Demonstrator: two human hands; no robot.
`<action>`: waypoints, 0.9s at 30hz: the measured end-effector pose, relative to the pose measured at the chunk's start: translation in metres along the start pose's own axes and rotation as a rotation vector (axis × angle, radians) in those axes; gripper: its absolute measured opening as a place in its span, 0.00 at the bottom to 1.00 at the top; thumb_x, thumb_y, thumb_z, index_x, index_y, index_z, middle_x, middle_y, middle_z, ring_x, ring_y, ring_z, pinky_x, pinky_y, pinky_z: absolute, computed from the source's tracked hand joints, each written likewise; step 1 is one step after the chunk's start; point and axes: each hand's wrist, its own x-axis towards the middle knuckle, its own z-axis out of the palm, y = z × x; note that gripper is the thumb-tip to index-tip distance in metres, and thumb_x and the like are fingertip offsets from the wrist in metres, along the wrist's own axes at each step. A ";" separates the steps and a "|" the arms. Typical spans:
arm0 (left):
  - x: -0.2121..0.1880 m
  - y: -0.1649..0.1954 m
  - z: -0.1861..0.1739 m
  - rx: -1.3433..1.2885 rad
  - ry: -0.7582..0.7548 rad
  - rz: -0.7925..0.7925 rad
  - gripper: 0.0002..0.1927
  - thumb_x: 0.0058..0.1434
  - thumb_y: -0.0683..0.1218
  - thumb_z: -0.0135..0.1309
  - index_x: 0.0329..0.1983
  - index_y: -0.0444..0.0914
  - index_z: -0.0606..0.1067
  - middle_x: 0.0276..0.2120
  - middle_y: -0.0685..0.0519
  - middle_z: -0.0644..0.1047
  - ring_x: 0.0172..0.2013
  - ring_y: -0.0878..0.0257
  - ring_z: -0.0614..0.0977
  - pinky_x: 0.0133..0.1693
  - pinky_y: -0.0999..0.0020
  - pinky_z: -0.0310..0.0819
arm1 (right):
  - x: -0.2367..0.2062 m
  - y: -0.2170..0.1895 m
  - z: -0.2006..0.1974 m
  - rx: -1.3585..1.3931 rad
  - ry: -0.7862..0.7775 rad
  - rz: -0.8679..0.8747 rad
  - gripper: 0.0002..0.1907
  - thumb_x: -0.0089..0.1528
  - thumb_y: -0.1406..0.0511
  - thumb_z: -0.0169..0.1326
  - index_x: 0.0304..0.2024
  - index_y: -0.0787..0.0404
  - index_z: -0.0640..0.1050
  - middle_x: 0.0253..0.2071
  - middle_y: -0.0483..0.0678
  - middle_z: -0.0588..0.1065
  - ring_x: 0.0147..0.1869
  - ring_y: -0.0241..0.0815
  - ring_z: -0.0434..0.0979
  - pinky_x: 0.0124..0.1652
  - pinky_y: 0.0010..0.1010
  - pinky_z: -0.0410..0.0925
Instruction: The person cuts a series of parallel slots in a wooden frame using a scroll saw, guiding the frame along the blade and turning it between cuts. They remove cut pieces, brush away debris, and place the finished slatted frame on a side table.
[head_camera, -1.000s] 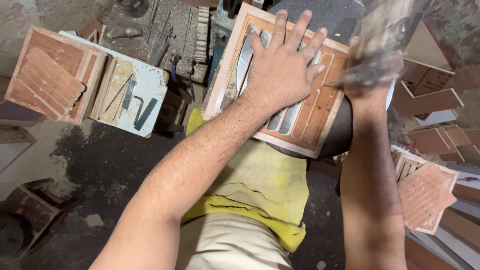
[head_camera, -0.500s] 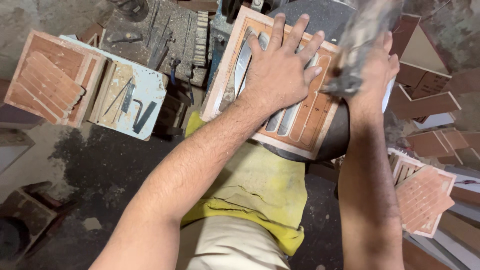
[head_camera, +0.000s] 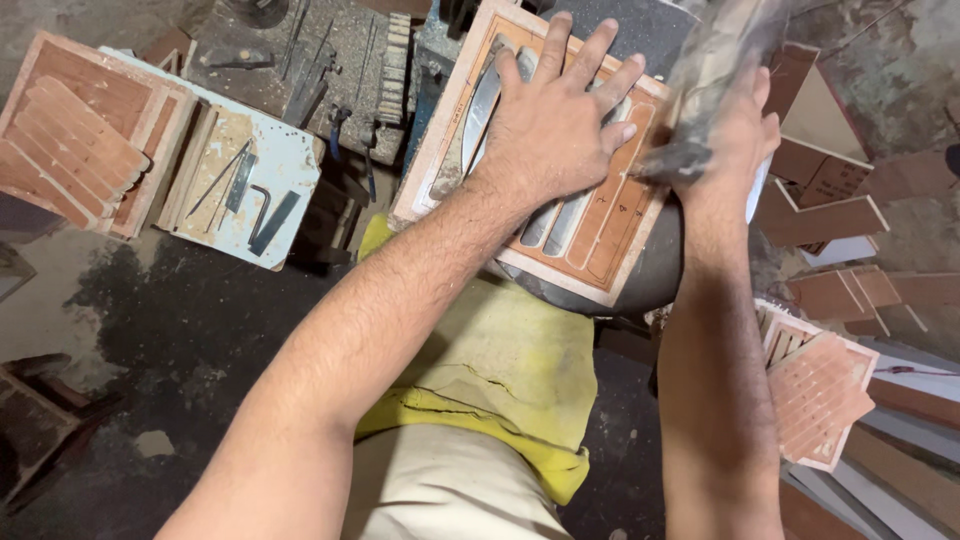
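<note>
A dusty little workshop

I sit in a workshop. Metal tools (head_camera: 245, 195) lie on a chipped white board (head_camera: 285, 165). Brown cut tiles (head_camera: 75, 130) are stacked all around me, and the floor (head_camera: 150, 310) is dark and dirty

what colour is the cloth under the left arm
Yellow cloth, seen best in the head view.

- Hands: two — left hand (head_camera: 555, 120), right hand (head_camera: 735, 130).
- Framed terracotta panels: three — one under the left hand (head_camera: 600, 235), one far left (head_camera: 75, 130), one lower right (head_camera: 820, 390).
- White board with metal tools on it: one (head_camera: 245, 185).
- Blurred tool in right hand: one (head_camera: 715, 75).
- Yellow cloth: one (head_camera: 500, 370).
- Loose brown offcuts at right: several, count unclear.
</note>
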 end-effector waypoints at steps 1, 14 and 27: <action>0.000 0.000 -0.002 -0.007 -0.010 -0.002 0.33 0.69 0.65 0.45 0.74 0.53 0.61 0.75 0.49 0.53 0.73 0.42 0.51 0.60 0.20 0.47 | 0.003 -0.004 0.010 -0.273 0.248 0.030 0.34 0.72 0.48 0.39 0.77 0.50 0.56 0.69 0.51 0.61 0.70 0.48 0.68 0.65 0.50 0.71; -0.003 0.000 -0.006 0.025 -0.018 -0.003 0.32 0.69 0.65 0.44 0.74 0.55 0.60 0.74 0.52 0.55 0.73 0.46 0.51 0.63 0.23 0.46 | -0.015 -0.009 0.021 -1.535 0.192 -0.301 0.29 0.72 0.48 0.44 0.70 0.54 0.66 0.68 0.49 0.63 0.68 0.45 0.63 0.63 0.50 0.65; 0.000 -0.002 -0.004 -0.013 0.010 -0.005 0.32 0.67 0.65 0.48 0.73 0.56 0.63 0.75 0.53 0.56 0.74 0.47 0.52 0.63 0.24 0.47 | -0.011 -0.010 0.008 -1.951 0.083 -0.391 0.37 0.72 0.49 0.48 0.77 0.60 0.58 0.78 0.56 0.56 0.79 0.52 0.59 0.72 0.54 0.43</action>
